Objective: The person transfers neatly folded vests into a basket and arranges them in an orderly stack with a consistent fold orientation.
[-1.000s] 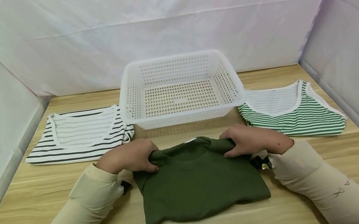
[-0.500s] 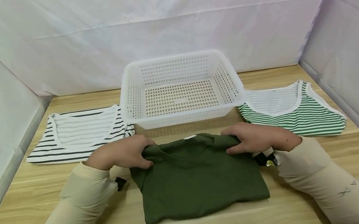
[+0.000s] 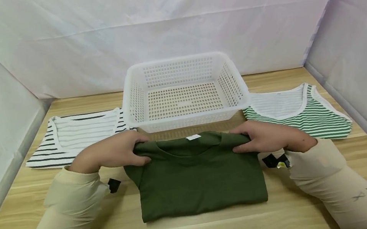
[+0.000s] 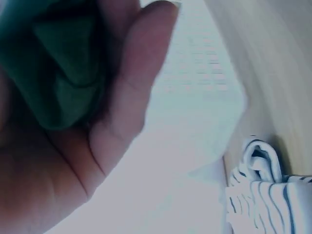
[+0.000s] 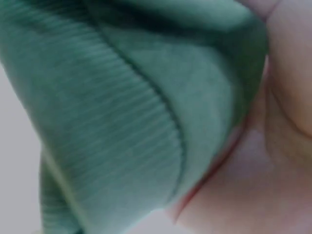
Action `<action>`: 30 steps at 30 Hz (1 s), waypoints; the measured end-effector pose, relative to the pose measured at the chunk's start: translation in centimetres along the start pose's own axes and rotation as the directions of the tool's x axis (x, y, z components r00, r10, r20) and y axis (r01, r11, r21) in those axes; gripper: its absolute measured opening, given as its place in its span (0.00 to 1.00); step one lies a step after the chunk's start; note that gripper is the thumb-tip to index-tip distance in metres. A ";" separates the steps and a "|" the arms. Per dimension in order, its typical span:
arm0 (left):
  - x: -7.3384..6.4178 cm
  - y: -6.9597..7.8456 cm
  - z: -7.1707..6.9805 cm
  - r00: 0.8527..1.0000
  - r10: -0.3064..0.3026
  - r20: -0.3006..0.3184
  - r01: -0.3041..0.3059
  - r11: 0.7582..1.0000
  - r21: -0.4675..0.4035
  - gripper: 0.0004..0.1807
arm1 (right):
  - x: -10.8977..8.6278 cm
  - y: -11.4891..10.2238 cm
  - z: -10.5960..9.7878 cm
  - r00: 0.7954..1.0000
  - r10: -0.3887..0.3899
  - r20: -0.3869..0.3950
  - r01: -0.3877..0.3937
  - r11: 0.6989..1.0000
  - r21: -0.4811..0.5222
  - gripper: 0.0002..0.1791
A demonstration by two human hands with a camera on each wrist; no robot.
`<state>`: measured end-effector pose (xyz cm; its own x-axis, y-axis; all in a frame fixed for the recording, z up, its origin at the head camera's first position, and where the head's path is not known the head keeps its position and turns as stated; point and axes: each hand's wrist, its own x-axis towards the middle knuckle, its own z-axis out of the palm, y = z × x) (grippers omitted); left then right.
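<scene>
A dark green T-shirt [image 3: 201, 183] is stretched between my two hands, its neckline with a white tag facing the basket. My left hand [image 3: 115, 150] pinches the left shoulder, thumb on top of the cloth. At the other shoulder my right hand [image 3: 264, 134] grips the fabric the same way. Folded green cloth [image 4: 68, 68] lies inside the curled fingers in the left wrist view. The ribbed collar [image 5: 112, 117] fills much of the right wrist view, beside the palm. The shirt's lower edge is near or on the table; which, I cannot tell.
A white perforated basket [image 3: 189, 120] stands at the back centre with nothing in it. A black-and-white striped top [image 3: 81, 133] lies folded to its left, partly behind my left hand. To its right lies a green-and-white striped tank top [image 3: 313, 120]. White sheeting [image 3: 173, 38] encloses the wooden table.
Both hands have moved apart and slightly toward the basket, still holding the shoulders. The T-shirt's neckline is wider and tauter, and its lower edge has drawn away from the table front and straightened.
</scene>
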<state>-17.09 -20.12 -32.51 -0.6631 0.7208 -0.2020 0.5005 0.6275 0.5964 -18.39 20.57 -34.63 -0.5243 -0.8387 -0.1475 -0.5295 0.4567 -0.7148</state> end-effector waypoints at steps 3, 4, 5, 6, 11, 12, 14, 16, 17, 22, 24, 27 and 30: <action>-0.2 0.4 -0.2 0.999 0.024 -0.026 -0.024 1.000 -0.009 0.07 | -0.4 -0.2 -0.1 1.000 0.003 -0.022 -0.002 1.000 0.022 0.11; -0.3 0.5 -0.3 0.999 0.027 -0.033 -0.027 0.999 -0.016 0.07 | -0.6 -0.2 -0.1 0.999 0.006 -0.034 -0.005 0.999 0.032 0.11; -0.4 0.7 -0.5 0.999 0.028 -0.040 -0.029 0.999 -0.023 0.07 | -0.8 -0.3 -0.2 0.999 0.012 -0.052 -0.010 0.999 0.035 0.10; -0.4 0.9 -0.7 0.998 0.024 -0.050 -0.025 0.999 -0.021 0.08 | -1.0 -0.4 -0.2 0.997 0.016 -0.074 -0.013 0.999 0.034 0.10; -0.3 2.1 -2.5 0.996 0.003 -0.087 -0.001 1.000 0.016 0.09 | -1.7 -1.4 -1.2 0.977 0.025 -0.212 -0.023 1.000 0.008 0.08; -0.3 2.3 -2.9 0.996 -0.005 -0.091 0.007 1.000 0.022 0.09 | -1.8 -1.7 -1.5 0.972 0.025 -0.234 -0.026 1.000 -0.003 0.08; -0.3 2.8 -4.0 0.995 -0.021 -0.101 0.025 0.999 0.033 0.08 | -1.7 -2.3 -2.1 0.964 0.024 -0.265 -0.029 0.999 -0.017 0.06; -0.3 3.4 -5.1 0.994 -0.032 -0.103 0.035 0.999 0.026 0.07 | -1.6 -3.1 -2.9 0.956 0.027 -0.292 -0.041 0.998 -0.041 0.05; -0.3 3.6 -5.6 0.994 -0.032 -0.106 0.035 0.999 0.028 0.06 | -1.4 -3.5 -3.4 0.954 0.030 -0.299 -0.045 0.998 -0.044 0.04; 0.0 4.9 -8.4 0.987 -0.017 -0.161 0.027 0.998 0.057 0.05 | -0.9 -5.2 -5.9 0.931 0.001 -0.365 -0.009 1.000 -0.018 0.08; 0.4 5.3 -9.5 0.980 -0.024 -0.200 0.041 0.996 0.085 0.05 | -0.6 -5.6 -6.8 0.918 -0.019 -0.396 0.016 1.000 -0.012 0.08; 1.1 5.5 -11.0 0.969 -0.054 -0.240 0.083 0.990 0.112 0.06 | 0.0 -6.1 -8.2 0.900 -0.022 -0.434 0.011 1.000 -0.029 0.08; 1.8 5.4 -12.3 0.960 -0.113 -0.258 0.147 0.982 0.117 0.08 | 0.7 -6.4 -9.5 0.888 0.017 -0.460 -0.036 0.999 -0.031 0.10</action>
<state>-22.43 -19.09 -20.07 -0.8361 0.5452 -0.0609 0.4595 0.7567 0.4651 -21.71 19.85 -23.72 -0.7815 -0.5999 0.1712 -0.5309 0.4953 -0.6877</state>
